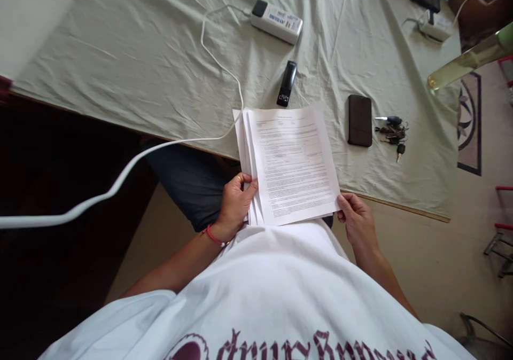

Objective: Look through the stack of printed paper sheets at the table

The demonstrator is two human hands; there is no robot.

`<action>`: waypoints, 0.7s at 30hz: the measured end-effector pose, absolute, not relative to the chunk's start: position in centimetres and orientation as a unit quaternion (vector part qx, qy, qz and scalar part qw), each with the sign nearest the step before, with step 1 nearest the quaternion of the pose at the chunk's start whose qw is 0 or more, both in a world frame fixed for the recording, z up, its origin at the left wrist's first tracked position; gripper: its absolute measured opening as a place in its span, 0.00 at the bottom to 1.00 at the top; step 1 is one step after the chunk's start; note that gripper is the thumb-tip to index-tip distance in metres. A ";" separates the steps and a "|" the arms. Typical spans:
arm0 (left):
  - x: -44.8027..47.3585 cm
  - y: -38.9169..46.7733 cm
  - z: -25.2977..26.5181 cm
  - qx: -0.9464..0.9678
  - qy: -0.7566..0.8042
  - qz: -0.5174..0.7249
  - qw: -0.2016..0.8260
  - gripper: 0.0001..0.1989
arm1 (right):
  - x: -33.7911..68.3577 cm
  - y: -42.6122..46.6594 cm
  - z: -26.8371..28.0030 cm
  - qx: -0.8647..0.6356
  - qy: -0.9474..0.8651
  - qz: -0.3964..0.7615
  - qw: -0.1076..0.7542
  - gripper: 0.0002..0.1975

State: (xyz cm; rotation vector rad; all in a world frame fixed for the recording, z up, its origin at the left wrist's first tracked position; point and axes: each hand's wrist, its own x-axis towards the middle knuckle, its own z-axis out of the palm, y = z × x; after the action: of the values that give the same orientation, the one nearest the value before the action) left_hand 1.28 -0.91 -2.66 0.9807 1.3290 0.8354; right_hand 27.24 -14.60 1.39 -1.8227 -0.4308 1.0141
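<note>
Two hands on papers (290, 165): left hand (234, 202) pinching the left edge, right hand (356, 218) holding the bottom right corner. Long side pointing away, top resting on the table (120, 55). Maybe several sheets. Stapler (287, 83) just beyond, phone (359, 120) right.

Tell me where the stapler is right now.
In the head view, the stapler lies on the cloth-covered table, just beyond the top edge of the papers, left of the phone.

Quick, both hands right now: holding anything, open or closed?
Left hand: closed on the left edge of the paper stack.
Right hand: fingers gripping the stack's lower right corner.
</note>
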 end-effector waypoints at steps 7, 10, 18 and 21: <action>1.8 -1.0 -2.6 0.378 0.540 0.401 0.636 0.23 | 28.5 -15.2 1.1 -0.740 -0.130 0.385 0.536 0.17; 1.9 -0.9 -2.6 0.371 0.530 0.424 0.634 0.28 | 28.5 -15.2 1.2 -0.733 -0.117 0.383 0.550 0.18; 1.6 -0.8 -3.1 0.345 0.550 0.436 0.623 0.29 | 27.3 -14.9 1.5 -0.726 -0.120 0.414 0.536 0.17; 1.6 -0.9 -2.7 0.332 0.544 0.410 0.653 0.27 | 26.9 -14.7 1.4 -0.728 -0.134 0.419 0.526 0.17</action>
State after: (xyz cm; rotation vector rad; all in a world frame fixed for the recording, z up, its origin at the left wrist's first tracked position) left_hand 1.62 -0.91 -2.73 0.7527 1.2344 0.9304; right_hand 26.89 -14.72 1.45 -1.7415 -0.3196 1.0019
